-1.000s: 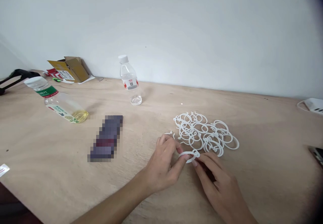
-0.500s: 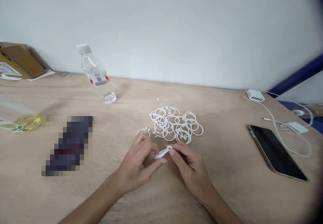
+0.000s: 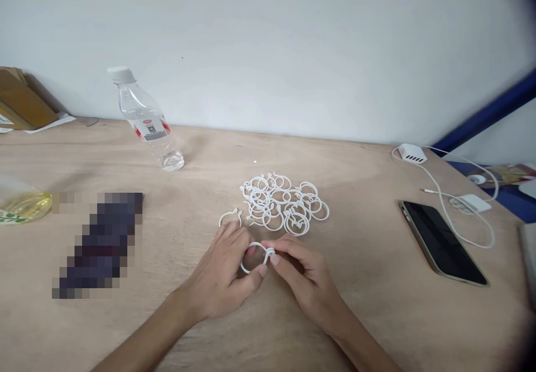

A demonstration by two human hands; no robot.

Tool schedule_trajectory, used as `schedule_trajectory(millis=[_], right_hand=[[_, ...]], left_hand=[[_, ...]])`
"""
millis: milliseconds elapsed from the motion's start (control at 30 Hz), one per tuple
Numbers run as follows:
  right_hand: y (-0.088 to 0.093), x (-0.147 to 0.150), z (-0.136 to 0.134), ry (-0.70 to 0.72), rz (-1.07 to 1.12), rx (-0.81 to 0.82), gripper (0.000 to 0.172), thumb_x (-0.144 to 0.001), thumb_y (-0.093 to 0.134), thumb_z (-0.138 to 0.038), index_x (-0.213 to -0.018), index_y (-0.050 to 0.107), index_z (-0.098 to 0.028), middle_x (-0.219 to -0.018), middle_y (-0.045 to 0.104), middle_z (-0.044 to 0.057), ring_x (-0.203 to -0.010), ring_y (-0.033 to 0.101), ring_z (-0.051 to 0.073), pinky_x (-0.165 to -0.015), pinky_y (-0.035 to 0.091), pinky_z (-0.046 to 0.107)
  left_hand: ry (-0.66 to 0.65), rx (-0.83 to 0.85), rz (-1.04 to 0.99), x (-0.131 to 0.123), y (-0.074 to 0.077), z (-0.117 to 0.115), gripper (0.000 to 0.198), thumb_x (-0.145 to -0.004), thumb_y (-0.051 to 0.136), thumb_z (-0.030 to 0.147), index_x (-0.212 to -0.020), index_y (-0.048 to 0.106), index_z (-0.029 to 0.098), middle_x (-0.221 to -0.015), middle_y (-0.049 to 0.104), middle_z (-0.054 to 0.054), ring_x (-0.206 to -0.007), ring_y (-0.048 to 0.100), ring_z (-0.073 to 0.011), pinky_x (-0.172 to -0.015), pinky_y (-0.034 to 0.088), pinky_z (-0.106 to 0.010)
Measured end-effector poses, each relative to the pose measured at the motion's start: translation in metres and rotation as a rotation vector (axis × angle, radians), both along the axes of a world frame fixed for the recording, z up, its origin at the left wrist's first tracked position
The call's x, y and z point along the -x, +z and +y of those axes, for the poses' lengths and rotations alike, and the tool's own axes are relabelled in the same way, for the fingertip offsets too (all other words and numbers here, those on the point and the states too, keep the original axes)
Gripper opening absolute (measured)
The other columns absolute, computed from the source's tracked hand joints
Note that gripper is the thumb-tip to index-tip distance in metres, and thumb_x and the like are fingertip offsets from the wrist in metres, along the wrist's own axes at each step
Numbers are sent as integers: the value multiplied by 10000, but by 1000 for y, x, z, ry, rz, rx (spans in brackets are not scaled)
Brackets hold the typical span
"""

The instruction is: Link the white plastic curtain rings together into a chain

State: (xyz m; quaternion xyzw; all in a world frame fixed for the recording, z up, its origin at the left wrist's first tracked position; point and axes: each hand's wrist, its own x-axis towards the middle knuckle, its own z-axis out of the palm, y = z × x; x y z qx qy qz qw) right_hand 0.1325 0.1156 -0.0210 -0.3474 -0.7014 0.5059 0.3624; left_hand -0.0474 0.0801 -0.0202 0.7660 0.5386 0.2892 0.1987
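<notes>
A thin white plastic ring (image 3: 256, 243) with a small clasp-like end is held between my two hands above the table. My left hand (image 3: 224, 280) curls around the ring's left side, its thumb and fingers closed on it. The thumb and index finger of my right hand (image 3: 310, 280) pinch the clasp end at the right. Just beyond the hands lies a loose pile of similar white rings (image 3: 287, 199), several of them overlapping. One separate ring (image 3: 229, 212) rests left of the pile, partly hidden behind my left fingers.
A clear water bottle (image 3: 148, 120) with a white cap stands at the back left. A pixelated dark item (image 3: 100, 243) and a yellowish clear container (image 3: 29, 207) are on the left. At right lie a phone (image 3: 444, 241), white cables and a white charger (image 3: 412, 153).
The ring has turned from nearly edge-on so that its round opening now faces me. Both hands remain on it. The whole view has shifted slightly, with the table things appearing further left.
</notes>
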Motion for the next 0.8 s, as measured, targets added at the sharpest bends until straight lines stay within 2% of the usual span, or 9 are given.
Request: schedule_trajectory(millis=[67,167,233,333,467,533,667,733,800], right_hand=[[0,1,0,-13,-3,-28,180,-896,554,-250,-860,723,-199,-822,693,40,-801,633,175,-747,512,303],[0,4,-1,-20,-37,-39,257,-905,536,-243,-695,670,-178,-732,652,28,-720,605,155,-679,491,275],[1,4,-1,-24,-54,-29,249,-912,523,-237,-719,669,-179,-746,649,25,-713,598,149,-660,483,269],[0,4,-2,-20,-40,-32,116,-870,574,-206,-881,688,-190,-847,664,27,-762,603,148,-686,491,270],[-5,4,-4,16,-53,-118,299,-768,660,-141,-1062,653,-198,-928,648,29,-810,599,152,-722,503,275],[-8,4,-5,17,-76,-141,284,-779,645,-124,-1053,664,-196,-932,651,33,-826,601,153,-735,503,276],[-9,6,-4,4,-77,-102,145,-821,638,-157,-943,708,-190,-826,660,20,-754,595,139,-688,485,258],[-6,7,-2,-14,-72,-48,100,-828,652,-189,-904,716,-185,-779,656,10,-705,579,127,-643,464,242],[-3,6,-2,-33,-69,1,78,-832,658,-215,-869,718,-182,-750,654,3,-681,564,120,-614,442,233]], left_hand=[[8,-14,27,-1,-2,0,249,-916,425,286,-683,375,214,-690,458,2,-708,400,-195,-656,351,-343],[-41,-17,78,-1,-4,1,297,-945,369,242,-651,358,208,-654,459,6,-686,408,-188,-675,344,-354],[-43,2,74,0,-5,2,313,-959,358,255,-650,368,206,-657,472,4,-682,422,-187,-675,348,-352],[35,32,-41,1,-5,3,355,-980,304,248,-633,365,209,-621,462,12,-652,438,-177,-657,360,-332],[102,49,-157,2,-5,3,378,-985,297,272,-620,371,211,-590,444,24,-599,430,-161,-633,364,-313],[112,51,-162,2,-4,3,383,-982,299,288,-613,366,210,-590,435,26,-588,424,-156,-636,362,-312],[149,104,-121,2,-1,2,396,-976,301,328,-600,344,209,-587,423,29,-596,423,-158,-668,357,-317],[155,118,-108,2,0,2,390,-973,292,351,-630,406,207,-612,459,20,-629,438,-170,-678,353,-321],[122,103,-106,3,1,2,359,-965,293,383,-741,506,200,-687,531,3,-686,467,-188,-697,352,-328]])
